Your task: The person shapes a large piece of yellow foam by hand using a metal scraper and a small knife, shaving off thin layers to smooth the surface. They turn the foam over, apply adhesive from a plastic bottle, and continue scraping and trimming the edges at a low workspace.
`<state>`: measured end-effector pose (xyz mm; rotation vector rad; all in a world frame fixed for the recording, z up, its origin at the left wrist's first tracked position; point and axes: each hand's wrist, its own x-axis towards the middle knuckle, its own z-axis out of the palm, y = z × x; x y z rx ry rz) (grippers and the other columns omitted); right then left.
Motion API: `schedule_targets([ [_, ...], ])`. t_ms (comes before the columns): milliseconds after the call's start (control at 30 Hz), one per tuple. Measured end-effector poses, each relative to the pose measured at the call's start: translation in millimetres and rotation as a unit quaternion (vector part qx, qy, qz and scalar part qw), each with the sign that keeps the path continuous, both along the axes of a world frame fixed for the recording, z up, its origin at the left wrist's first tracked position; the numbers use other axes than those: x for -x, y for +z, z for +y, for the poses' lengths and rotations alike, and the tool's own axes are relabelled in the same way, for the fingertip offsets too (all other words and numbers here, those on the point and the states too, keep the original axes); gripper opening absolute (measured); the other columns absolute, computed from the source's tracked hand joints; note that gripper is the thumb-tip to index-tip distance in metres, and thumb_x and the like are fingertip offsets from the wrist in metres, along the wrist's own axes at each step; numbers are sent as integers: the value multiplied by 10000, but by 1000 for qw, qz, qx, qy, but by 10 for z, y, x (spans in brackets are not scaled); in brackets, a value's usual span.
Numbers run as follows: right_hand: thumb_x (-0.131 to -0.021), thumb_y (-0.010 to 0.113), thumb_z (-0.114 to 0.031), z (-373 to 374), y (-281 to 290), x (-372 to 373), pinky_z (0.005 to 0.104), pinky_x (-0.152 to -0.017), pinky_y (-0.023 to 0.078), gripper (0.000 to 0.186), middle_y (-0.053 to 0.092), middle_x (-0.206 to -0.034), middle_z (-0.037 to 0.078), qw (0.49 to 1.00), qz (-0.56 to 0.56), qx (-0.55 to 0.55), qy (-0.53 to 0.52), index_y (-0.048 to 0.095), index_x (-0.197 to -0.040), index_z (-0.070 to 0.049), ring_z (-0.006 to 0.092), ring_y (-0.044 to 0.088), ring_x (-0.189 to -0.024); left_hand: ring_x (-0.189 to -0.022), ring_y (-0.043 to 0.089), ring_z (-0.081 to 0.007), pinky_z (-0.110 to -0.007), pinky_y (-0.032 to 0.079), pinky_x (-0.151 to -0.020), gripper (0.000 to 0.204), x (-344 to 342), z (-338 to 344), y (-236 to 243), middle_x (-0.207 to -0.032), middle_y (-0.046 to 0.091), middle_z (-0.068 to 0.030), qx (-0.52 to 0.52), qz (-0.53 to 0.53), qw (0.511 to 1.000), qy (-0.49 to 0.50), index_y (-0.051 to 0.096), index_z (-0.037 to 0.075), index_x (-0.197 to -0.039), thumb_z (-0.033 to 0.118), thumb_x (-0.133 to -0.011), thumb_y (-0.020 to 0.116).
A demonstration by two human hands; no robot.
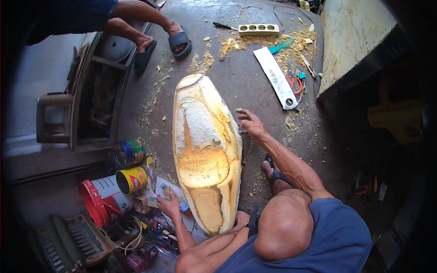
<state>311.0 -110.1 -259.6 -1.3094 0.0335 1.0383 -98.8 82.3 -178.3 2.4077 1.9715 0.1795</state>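
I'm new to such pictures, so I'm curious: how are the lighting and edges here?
Head view: the pale foam piece is brightly lit; head view: the yellow object at right lies in deep shadow; head view: the picture's corners go black.

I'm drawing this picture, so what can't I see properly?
All in the head view:
Bottle: partly behind the left hand; its grip is unclear.
Other person's legs: the top edge and dark rim hide the body beyond.
Pale thing, far right: too small and dim to name.
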Motion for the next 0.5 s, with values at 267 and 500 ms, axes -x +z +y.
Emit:
schedule_targets([
  [267, -841, 539, -39, -25, -217, -76, 340, -821, 573, 605, 511, -1369, 97, 997, 54, -26, -39, 539, -1431, -168, 188, 580, -1089, -1169, 539, -384, -455, 447, -1015, 383, -2684, -75, 736, -1170, 584, -218, 74, 53, 806, -585, 647, 35, -1176, -39, -803, 598],
  [500, -863, 543, -60, -6, -296, -118, 320, -798, 575, 573, 524, -1353, 117, 995, 65, -36, -64, 544, -1426, -165, 176, 597, -1054, -1384, 409, -369, -526, 310, -1154, 438, -4134, -178, 71, -1446, 468, -169, 52, 336, 646, -684, 640, 201, -1326, 98, -921, 508],
])
